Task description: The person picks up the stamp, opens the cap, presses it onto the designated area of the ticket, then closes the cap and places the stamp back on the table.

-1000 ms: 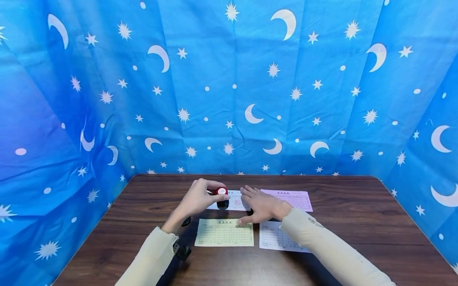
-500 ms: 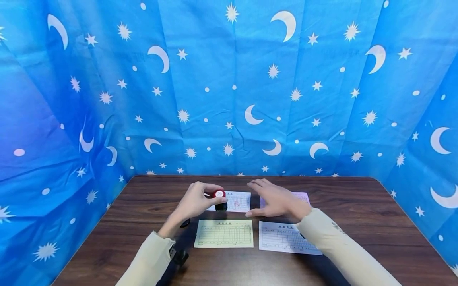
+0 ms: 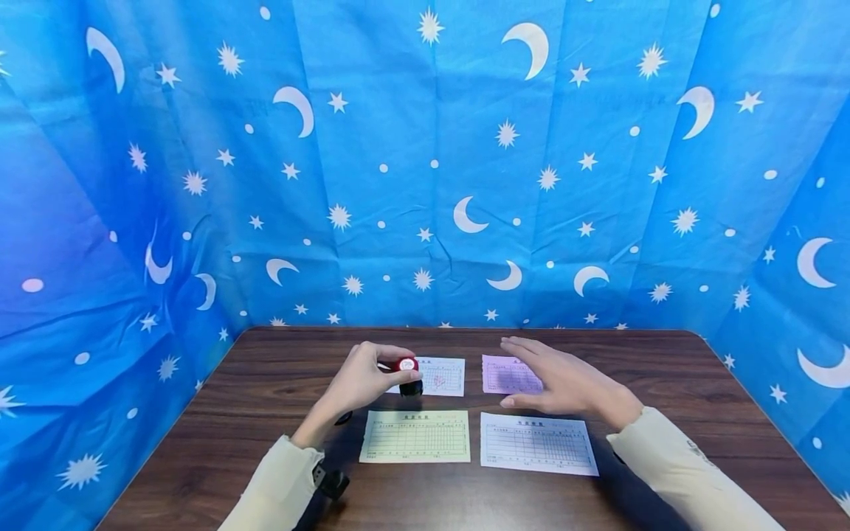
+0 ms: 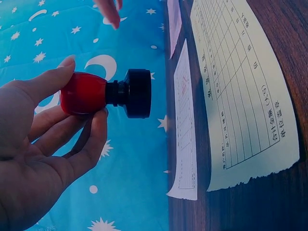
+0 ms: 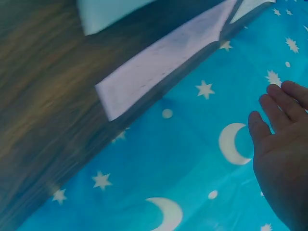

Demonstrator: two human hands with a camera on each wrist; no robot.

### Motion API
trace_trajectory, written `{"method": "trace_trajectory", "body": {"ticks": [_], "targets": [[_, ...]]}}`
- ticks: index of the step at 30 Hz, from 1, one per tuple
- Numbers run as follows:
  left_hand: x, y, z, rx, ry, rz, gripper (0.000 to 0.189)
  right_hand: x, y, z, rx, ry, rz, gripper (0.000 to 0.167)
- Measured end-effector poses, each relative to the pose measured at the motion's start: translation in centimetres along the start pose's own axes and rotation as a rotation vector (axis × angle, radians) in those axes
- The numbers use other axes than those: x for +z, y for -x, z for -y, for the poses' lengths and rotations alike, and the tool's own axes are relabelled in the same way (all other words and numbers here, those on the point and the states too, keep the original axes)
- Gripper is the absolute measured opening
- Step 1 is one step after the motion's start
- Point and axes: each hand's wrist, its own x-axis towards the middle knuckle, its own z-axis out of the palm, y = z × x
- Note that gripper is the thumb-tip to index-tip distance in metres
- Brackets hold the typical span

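My left hand (image 3: 366,379) grips a stamp (image 4: 86,94) by its red handle, thumb on one side and fingers on the other. The stamp's black base (image 4: 138,94) faces the table, above the left part of the back white slip (image 3: 443,377). A red imprint (image 3: 439,380) shows on that slip. My right hand (image 3: 571,382) holds nothing, its fingers extended over the pink slip (image 3: 499,376) and covering part of it. In the right wrist view, the palm and fingers are spread against the backdrop.
A pale yellow slip (image 3: 415,436) and another white slip (image 3: 538,445) lie in the front row on the dark wooden table (image 3: 265,413). Behind the table's far edge hangs a blue cloth (image 3: 392,243) with moons and stars. A small black object (image 3: 343,418) lies beside the left wrist.
My right hand has lifted off the back white slip and moved right, over the pink slip. The left hand with the stamp has shifted slightly left.
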Motion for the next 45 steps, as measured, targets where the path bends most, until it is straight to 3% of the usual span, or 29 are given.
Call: {"method": "trace_trajectory", "body": {"ticks": [7, 14, 22, 36, 45], "targets": [[0.0, 0.1, -0.2, 0.013, 0.023, 0.025, 0.029, 0.7, 1.9, -2.3, -0.005, 0.058, -0.042, 0.102], [0.4, 0.2, -0.2, 0.010, 0.038, 0.022, 0.031, 1.1, 3.5, -4.8, -0.005, 0.083, -0.033, 0.100], [0.8, 0.3, 0.0, -0.008, 0.051, 0.032, 0.032, 1.0, 5.6, -8.1, 0.069, 0.117, -0.008, 0.097], [1.5, -0.2, -0.2, -0.015, 0.065, 0.045, 0.035, 2.8, 5.6, -10.3, 0.099, 0.136, 0.026, 0.095], [2.0, -0.4, -0.2, -0.015, 0.089, 0.042, 0.036, 4.1, 4.8, -11.3, 0.057, 0.155, 0.099, 0.096]]}}
